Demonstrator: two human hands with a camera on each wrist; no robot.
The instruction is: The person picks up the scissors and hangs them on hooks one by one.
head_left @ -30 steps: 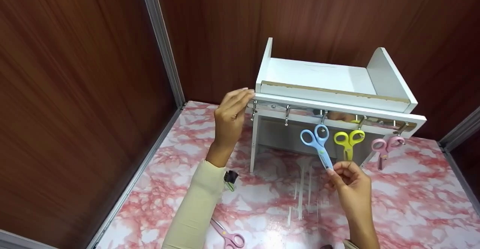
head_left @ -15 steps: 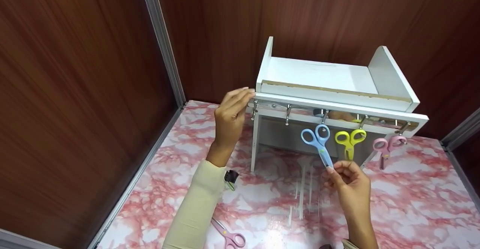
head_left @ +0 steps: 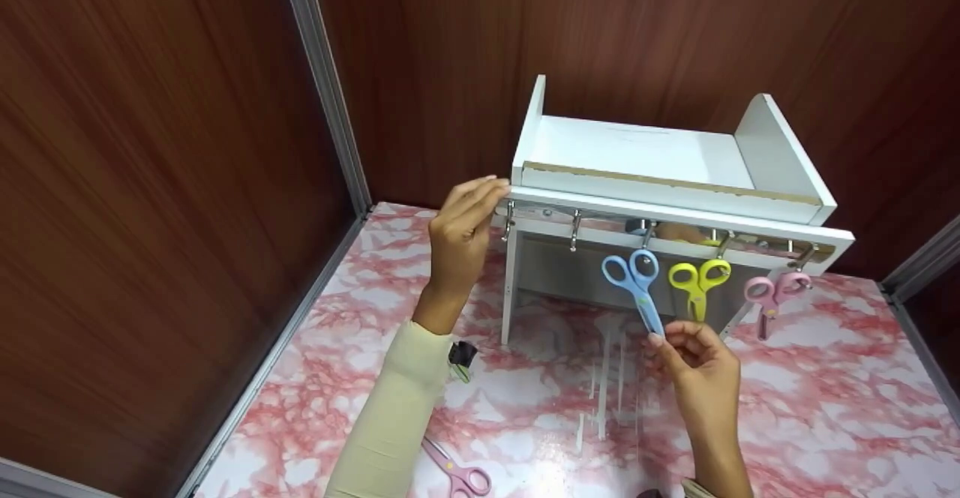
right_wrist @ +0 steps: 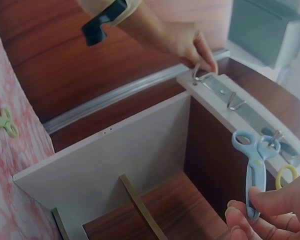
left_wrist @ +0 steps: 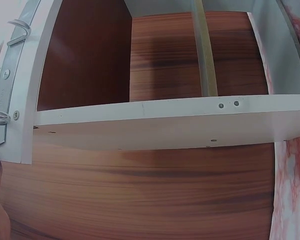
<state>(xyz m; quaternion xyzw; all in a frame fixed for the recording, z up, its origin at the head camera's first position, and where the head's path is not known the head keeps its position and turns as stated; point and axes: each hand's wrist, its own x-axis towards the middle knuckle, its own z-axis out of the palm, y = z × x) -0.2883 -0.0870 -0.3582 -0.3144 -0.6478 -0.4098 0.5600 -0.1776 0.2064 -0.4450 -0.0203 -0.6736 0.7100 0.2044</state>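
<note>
Pinching right hand (head_left: 701,370): blue scissors (head_left: 637,284) gripped by the blade end, handles above.
Hook (head_left: 649,229): seemingly inside one loop.
Left hand (head_left: 461,228): fairly straight fingers touch the rail (head_left: 615,204).

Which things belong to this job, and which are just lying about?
In use:
blue scissors, pinched by the right hand
rack, touched by the left hand
yellow scissors, pink scissors, on hooks

Lying about, perhaps for later:
other pink scissors, on the table
green scissors

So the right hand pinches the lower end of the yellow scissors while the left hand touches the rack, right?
Not quite: in the head view, the right hand pinches the blue scissors, not the yellow scissors. The left hand does touch the rack.
</note>
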